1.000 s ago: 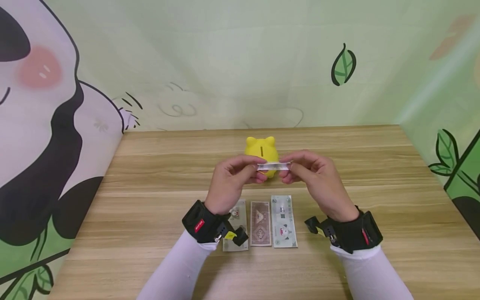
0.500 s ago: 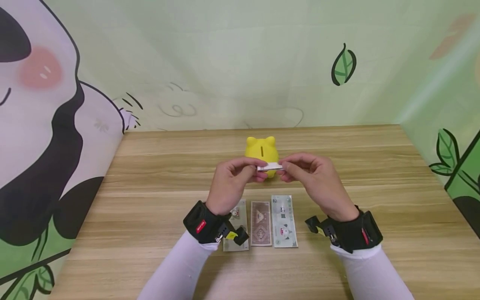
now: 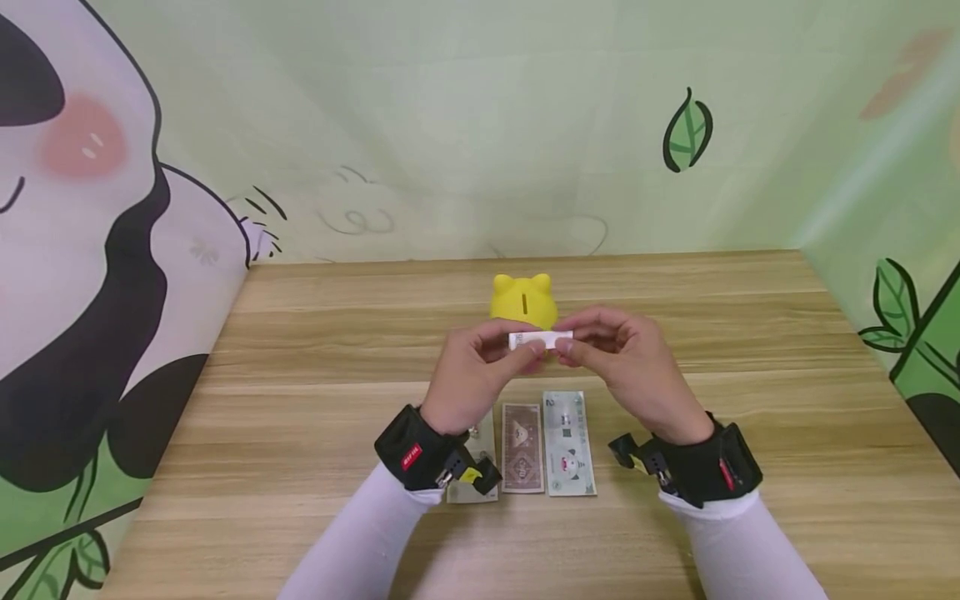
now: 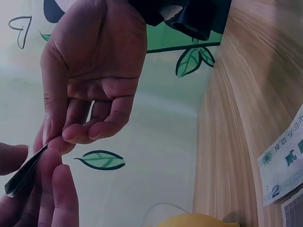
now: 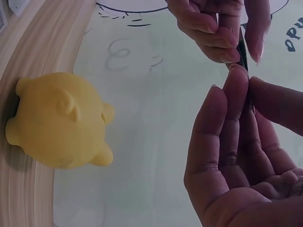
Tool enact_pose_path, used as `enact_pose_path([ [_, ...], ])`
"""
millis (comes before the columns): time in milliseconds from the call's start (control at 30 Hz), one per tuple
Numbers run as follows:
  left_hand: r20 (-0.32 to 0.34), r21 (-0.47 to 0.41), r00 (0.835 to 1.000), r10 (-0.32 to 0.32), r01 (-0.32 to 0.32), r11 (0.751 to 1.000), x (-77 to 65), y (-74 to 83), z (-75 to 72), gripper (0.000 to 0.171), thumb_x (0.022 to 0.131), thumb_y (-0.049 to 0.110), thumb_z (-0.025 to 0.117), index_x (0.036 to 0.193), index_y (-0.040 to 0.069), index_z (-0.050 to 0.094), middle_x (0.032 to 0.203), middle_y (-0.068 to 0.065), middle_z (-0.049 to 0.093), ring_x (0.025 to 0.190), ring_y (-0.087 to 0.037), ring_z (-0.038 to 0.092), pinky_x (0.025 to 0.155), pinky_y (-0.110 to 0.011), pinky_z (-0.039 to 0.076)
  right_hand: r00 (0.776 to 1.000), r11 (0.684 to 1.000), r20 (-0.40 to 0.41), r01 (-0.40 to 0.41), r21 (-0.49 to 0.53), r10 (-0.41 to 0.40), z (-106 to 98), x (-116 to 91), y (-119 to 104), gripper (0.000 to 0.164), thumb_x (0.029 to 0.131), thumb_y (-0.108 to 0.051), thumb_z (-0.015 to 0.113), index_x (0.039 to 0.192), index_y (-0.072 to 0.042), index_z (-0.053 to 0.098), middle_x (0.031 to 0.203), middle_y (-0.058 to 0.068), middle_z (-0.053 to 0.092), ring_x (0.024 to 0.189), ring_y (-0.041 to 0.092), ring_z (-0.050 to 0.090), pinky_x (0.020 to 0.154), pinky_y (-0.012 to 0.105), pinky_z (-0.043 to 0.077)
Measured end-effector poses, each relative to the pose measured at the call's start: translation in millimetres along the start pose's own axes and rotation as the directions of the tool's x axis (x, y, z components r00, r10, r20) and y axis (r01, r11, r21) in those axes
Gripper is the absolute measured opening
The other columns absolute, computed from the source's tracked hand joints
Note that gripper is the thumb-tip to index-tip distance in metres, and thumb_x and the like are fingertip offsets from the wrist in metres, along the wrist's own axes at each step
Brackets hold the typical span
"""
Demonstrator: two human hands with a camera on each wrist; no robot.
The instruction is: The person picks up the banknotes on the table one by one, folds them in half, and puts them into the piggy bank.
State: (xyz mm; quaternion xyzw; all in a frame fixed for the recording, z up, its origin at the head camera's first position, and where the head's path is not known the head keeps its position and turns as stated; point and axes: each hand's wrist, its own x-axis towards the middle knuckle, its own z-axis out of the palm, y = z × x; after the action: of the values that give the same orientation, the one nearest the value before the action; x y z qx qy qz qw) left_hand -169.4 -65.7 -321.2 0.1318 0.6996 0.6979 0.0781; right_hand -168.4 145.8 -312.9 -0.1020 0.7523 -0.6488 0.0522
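Note:
A small, narrowly folded banknote [image 3: 551,337] is held level between both hands above the table. My left hand [image 3: 468,371] pinches its left part between thumb and fingers. My right hand [image 3: 637,367] pinches the right end the same way. From the wrists the banknote [image 4: 23,177] appears edge-on, as a thin dark strip partly hidden by fingers. Just beyond the hands stands a yellow piggy bank [image 3: 525,307] with a slot in its top; its front is partly covered in the head view, while the right wrist view shows its curled tail and ears.
Nearer than the hands lie a brown banknote [image 3: 522,450] and a green banknote [image 3: 567,446] marked 2. Left of them, a pale banknote [image 3: 486,437] is partly covered by the left wrist strap [image 3: 420,450]. A printed cloth wall [image 3: 465,150] rises behind the wooden table [image 3: 337,333].
The folded banknote has turned so that its white face shows. My left hand has shifted slightly right and nearer, its thumb sliding along the banknote. My right thumb has moved inward.

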Motion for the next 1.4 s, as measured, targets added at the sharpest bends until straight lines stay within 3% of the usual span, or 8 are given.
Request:
enact_pose_path([
  [300,-0.010,0.004,1.000,-0.029,0.029,1.000,-1.1,0.4,1.7,0.019,0.098,0.006,0.070,0.115,-0.001,0.073,0.111,-0.018,0.074,0.098,-0.044,0.075,0.085,-0.035,0.064,1.000,1.000,0.017,-0.005,-0.019,0.005,1.9,-1.0,-1.1,0.022,0.094,-0.008,0.075,0.116,-0.002,0.073,0.110,0.009,0.077,0.095,0.026,0.075,0.085,0.034,0.063],
  [500,-0.014,0.025,1.000,-0.007,0.007,1.000,-1.6,0.8,2.5,0.016,0.097,0.006,0.072,0.111,0.000,0.074,0.106,-0.018,0.076,0.089,-0.030,0.078,0.083,-0.036,0.064,1.000,1.000,0.024,-0.020,-0.018,0.021,5.0,-0.3,-1.7,0.026,0.095,-0.009,0.075,0.118,0.000,0.069,0.106,0.009,0.077,0.090,0.020,0.075,0.084,0.034,0.063],
  [667,-0.009,0.077,1.000,0.025,-0.024,0.997,-2.4,0.1,3.2,0.012,0.096,0.008,0.074,0.107,0.003,0.076,0.101,-0.014,0.077,0.081,-0.020,0.076,0.079,-0.035,0.065,0.999,0.999,0.029,-0.039,-0.034,0.040,7.1,-0.5,-2.2,0.016,0.098,-0.009,0.070,0.111,-0.001,0.068,0.104,0.007,0.077,0.088,0.021,0.074,0.084,0.035,0.062],
  [900,0.022,0.045,1.000,-0.001,0.000,0.999,-2.7,0.6,4.6,0.013,0.096,0.006,0.072,0.108,0.001,0.074,0.104,-0.016,0.077,0.079,-0.018,0.076,0.079,-0.039,0.065,0.999,0.998,0.020,-0.025,-0.057,0.026,8.3,-0.9,-1.3,0.010,0.097,-0.007,0.070,0.106,-0.002,0.068,0.097,0.004,0.077,0.086,0.026,0.072,0.080,0.032,0.061],
  [1033,0.047,0.013,0.999,-0.008,0.007,1.000,-2.1,1.0,5.9,0.018,0.098,0.006,0.070,0.114,-0.001,0.071,0.107,-0.020,0.075,0.081,-0.024,0.077,0.080,-0.041,0.065,1.000,0.998,0.009,-0.018,-0.060,0.018,8.3,-1.0,-1.1,0.009,0.098,-0.005,0.068,0.106,-0.001,0.068,0.095,0.003,0.077,0.084,0.024,0.072,0.079,0.032,0.061],
  [1200,0.068,0.029,0.998,0.006,-0.008,1.000,-1.8,-1.2,7.1,0.017,0.101,0.009,0.066,0.113,-0.002,0.071,0.098,-0.023,0.076,0.078,-0.028,0.076,0.078,-0.041,0.065,1.000,0.998,0.005,-0.016,-0.059,0.016,8.0,-1.8,-2.3,0.008,0.098,-0.005,0.069,0.104,0.000,0.067,0.094,0.002,0.076,0.083,0.025,0.071,0.079,0.033,0.061],
  [1400,0.046,0.049,0.999,-0.012,0.009,0.999,-2.6,-0.5,7.3,0.014,0.103,0.009,0.064,0.108,-0.001,0.072,0.088,-0.018,0.076,0.075,-0.031,0.076,0.076,-0.041,0.065,1.000,0.997,0.013,-0.015,-0.069,0.016,8.8,-2.8,-3.3,0.008,0.098,-0.006,0.070,0.103,-0.001,0.067,0.093,0.009,0.076,0.080,0.025,0.070,0.076,0.030,0.060],
])
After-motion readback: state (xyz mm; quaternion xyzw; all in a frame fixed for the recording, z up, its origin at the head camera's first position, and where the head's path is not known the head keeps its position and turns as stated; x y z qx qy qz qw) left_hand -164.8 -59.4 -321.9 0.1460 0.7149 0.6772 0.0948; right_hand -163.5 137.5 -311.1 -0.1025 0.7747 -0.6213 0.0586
